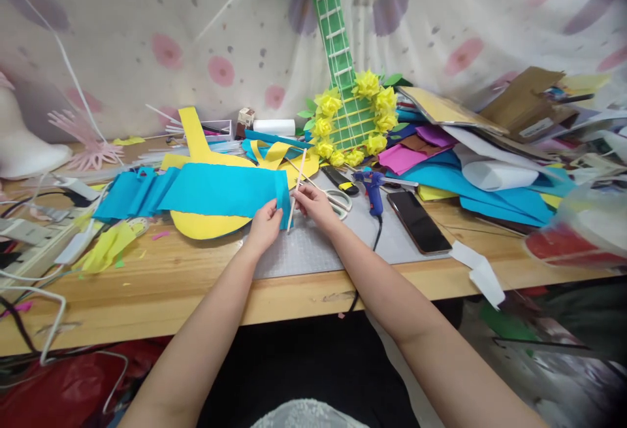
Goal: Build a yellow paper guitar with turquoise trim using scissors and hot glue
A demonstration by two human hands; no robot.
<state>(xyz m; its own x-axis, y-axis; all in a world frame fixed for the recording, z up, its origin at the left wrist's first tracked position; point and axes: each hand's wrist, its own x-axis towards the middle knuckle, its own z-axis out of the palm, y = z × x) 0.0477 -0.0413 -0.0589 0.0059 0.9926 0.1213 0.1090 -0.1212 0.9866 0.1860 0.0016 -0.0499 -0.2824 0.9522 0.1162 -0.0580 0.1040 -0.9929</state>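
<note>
A long strip of blue crepe paper (220,189) stretches across a yellow guitar-shaped cutout (208,224), its far left part bunched into folds. My left hand (265,224) pinches the strip near its right end, which is folded over. Between the thumb and fingers of my right hand (316,204) is a thin pale stick (298,183), held upright-slanted just beside the paper's right edge. Scissors (339,203) with white handles lie behind my right hand, partly covered by it.
Right of my hands lie a blue glue gun (374,194), a utility knife (339,180) and a black phone (418,222) on a grey cutting mat (304,255). A green paper guitar (343,55) with yellow flowers stands behind. Coloured paper (484,183) piles up at right; a power strip (36,245) is at left.
</note>
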